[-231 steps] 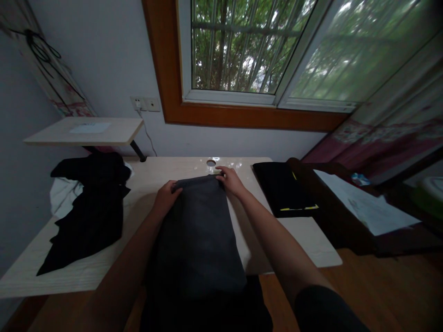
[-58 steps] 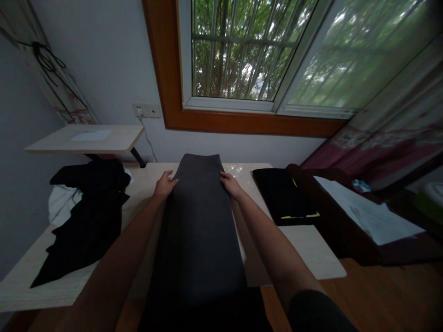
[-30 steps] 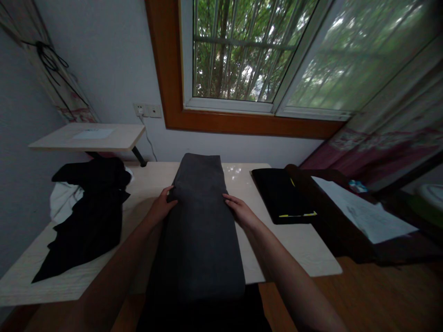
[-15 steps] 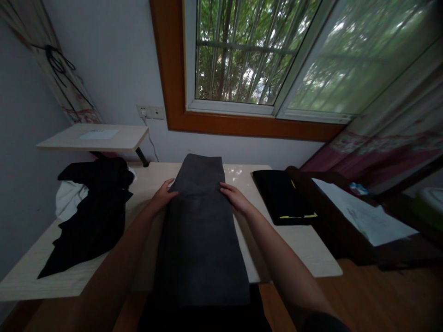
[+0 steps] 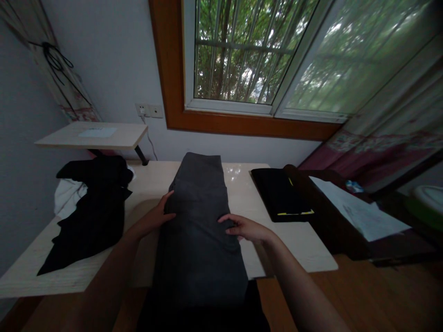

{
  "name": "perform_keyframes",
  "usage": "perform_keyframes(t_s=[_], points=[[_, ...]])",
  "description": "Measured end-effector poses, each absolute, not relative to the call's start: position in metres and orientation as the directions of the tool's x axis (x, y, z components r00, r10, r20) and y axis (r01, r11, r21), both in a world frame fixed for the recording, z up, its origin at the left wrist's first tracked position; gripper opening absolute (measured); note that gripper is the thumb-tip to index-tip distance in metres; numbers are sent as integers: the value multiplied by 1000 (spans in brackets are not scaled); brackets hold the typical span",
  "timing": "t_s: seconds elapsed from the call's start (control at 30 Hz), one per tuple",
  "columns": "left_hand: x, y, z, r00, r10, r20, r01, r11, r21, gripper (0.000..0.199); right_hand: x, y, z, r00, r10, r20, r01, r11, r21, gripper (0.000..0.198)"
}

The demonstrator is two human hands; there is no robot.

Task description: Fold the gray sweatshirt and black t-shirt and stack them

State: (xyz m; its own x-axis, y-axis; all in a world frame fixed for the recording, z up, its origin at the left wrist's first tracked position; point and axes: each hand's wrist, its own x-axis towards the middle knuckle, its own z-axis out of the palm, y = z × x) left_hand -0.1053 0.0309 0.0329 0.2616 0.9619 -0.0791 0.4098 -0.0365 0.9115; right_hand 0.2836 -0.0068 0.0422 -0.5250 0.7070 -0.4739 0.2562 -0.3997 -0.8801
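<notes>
Dark grey trousers [image 5: 199,240], folded lengthwise, stretch from the table toward my body, with the near end hanging over the table's front edge. My left hand [image 5: 159,216] lies at their left edge, thumb and forefinger spread apart on the cloth. At the right edge, my right hand [image 5: 247,228] has its forefinger and thumb on top of the cloth and other fingers tucked in at the side, partly hidden. Creases run across the cloth near the right fingertips.
On the light wooden table [image 5: 297,251], a heap of black clothing [image 5: 93,221] with a white cloth [image 5: 69,196] lies left, below a small raised shelf [image 5: 121,138]. A folded black garment with yellow edging [image 5: 278,193] lies right. Beyond it, white paper [image 5: 360,212] rests on dark furniture.
Both hands have slid toward me along the trousers, the right one further. Fresh creases show in the cloth beside the right hand.
</notes>
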Motion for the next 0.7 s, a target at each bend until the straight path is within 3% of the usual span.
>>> perform_keyframes(t_s=[0.17, 0.23, 0.33, 0.4, 0.47, 0.53, 0.6, 0.7], points=[[-115, 16, 43, 422, 879, -222, 359, 63, 931, 81, 296, -15, 51, -649, 507, -567, 391, -416, -821, 46], [-118, 18, 44, 437, 869, -234, 364, 67, 929, 77, 301, -13, 53, -641, 514, -570, 419, -387, -821, 50], [-121, 30, 41, 330, 916, -230, 458, 58, 887, 79, 306, -1, 46, -535, 695, -480, 385, -305, -871, 57], [-123, 43, 36, 203, 954, -222, 573, 69, 817, 81, 306, 11, 36, -395, 854, -339, 354, -199, -914, 57], [-122, 58, 30, 111, 987, -113, 680, 7, 733, 76, 302, 25, 27, -225, 964, -141, 394, -43, -918, 53], [-118, 71, 23, 117, 990, 84, 773, -144, 618, 62, 294, 38, 19, -116, 991, 59, 563, 114, -818, 49], [-112, 82, 15, 198, 954, 225, 841, -283, 462, 51, 284, 49, 14, -123, 976, 181, 747, 211, -630, 48], [-102, 91, 1, 289, 926, 244, 892, -353, 281, 48, 269, 60, 7, -195, 961, 196, 888, 258, -380, 46]])
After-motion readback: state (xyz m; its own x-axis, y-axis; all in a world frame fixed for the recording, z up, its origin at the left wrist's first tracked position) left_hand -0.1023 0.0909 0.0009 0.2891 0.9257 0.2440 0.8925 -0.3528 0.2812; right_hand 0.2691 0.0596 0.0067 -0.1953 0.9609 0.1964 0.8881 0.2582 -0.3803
